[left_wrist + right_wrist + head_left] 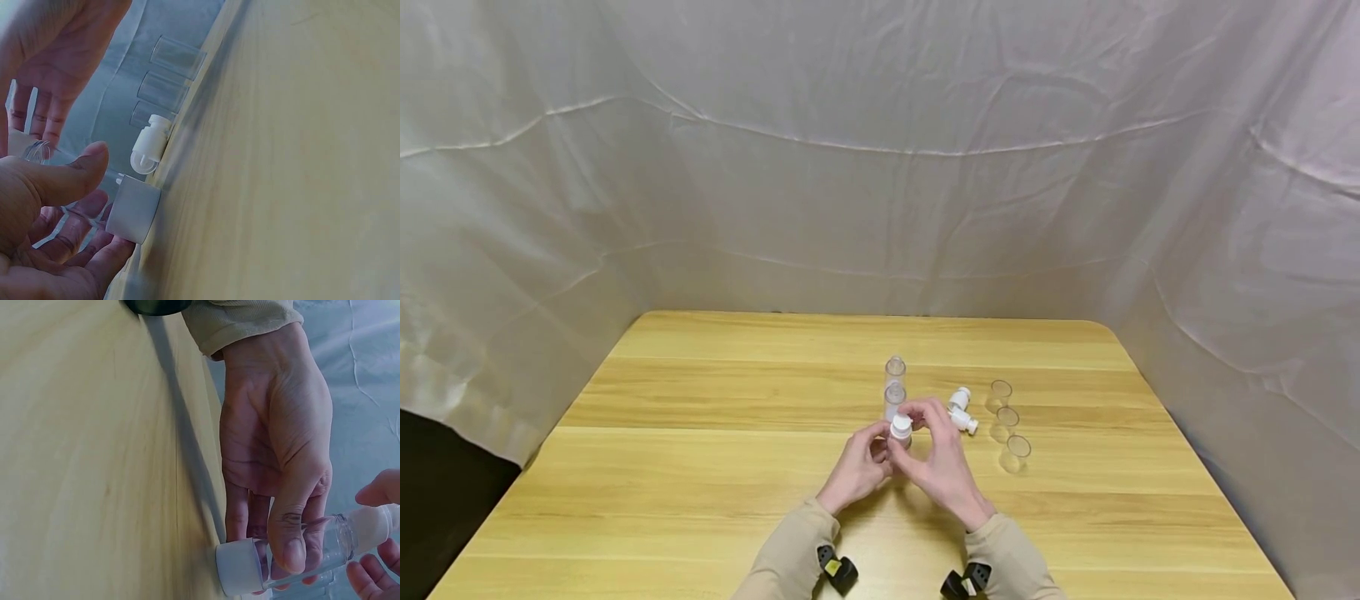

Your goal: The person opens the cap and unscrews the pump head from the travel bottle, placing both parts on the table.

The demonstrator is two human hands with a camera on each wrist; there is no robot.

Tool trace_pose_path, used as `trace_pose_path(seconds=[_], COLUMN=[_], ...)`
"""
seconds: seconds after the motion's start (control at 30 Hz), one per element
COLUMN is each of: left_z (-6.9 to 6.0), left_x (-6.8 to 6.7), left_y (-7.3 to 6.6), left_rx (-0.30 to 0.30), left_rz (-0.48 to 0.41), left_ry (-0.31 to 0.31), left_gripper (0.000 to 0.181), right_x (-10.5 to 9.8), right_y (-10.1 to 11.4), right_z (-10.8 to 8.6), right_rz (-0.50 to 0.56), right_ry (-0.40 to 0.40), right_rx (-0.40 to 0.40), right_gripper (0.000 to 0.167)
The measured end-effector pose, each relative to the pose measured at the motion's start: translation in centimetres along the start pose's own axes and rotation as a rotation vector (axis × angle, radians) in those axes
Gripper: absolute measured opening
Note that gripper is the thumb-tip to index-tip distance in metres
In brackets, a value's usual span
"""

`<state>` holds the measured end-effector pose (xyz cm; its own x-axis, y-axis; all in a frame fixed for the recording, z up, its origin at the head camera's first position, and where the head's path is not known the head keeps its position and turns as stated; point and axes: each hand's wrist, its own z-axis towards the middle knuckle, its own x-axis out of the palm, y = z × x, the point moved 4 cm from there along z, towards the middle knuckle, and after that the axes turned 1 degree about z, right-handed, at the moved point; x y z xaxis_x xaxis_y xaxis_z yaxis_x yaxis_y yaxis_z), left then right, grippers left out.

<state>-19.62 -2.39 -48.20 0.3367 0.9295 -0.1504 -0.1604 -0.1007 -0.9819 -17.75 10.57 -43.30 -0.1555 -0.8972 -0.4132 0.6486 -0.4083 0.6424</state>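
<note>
In the head view, my left hand (861, 467) grips a small clear bottle (331, 550) with a white base (134, 209). Thumb and fingers wrap its see-through body in the right wrist view. The bottle is upright, low over the wooden table. My right hand (942, 467) pinches the white pump top (901, 427) at the bottle's neck. In the right wrist view the right thumb (378, 487) lies against this top. Just behind the hands stand two more clear bottles (894, 392), one behind the other.
Right of the hands, two white pump tops (959, 398) lie on the wooden table (700, 475). Farther right, three clear cylindrical caps (1017, 454) stand in a row. Grey fabric (880, 208) hangs behind the table and along both sides.
</note>
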Motion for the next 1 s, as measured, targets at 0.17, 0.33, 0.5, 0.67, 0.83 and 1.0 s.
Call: trace_pose_path(seconds=[0.17,0.33,0.5,0.67,0.83,1.0], left_z=[0.09,-0.03,-0.11,-0.12,-0.01,0.04], left_x=[-0.06,-0.15,-0.16,-0.19,-0.14,-0.12], left_y=[0.09,-0.03,-0.11,-0.11,-0.08,0.00], left_rx=[0.005,0.001,0.003,-0.001,0.007,0.012], left_rz=[0.025,0.019,0.019,0.018,0.031,0.040], left_ry=[-0.003,-0.014,-0.015,-0.013,-0.018,-0.014], left_gripper=[0.040,0.039,0.040,0.041,0.039,0.039], right_x=[-0.02,0.06,0.05,0.07,0.15,0.19], right_y=[-0.01,-0.05,0.01,0.00,0.05,0.08], right_z=[0.05,0.08,0.08,0.05,0.05,-0.05], right_rz=[-0.029,0.003,0.012,0.016,0.007,0.017], right_ry=[-0.026,0.008,0.030,0.022,0.027,0.060], right_rx=[-0.013,0.007,0.016,0.032,0.011,0.018], right_gripper=[0.041,0.039,0.039,0.042,0.040,0.043])
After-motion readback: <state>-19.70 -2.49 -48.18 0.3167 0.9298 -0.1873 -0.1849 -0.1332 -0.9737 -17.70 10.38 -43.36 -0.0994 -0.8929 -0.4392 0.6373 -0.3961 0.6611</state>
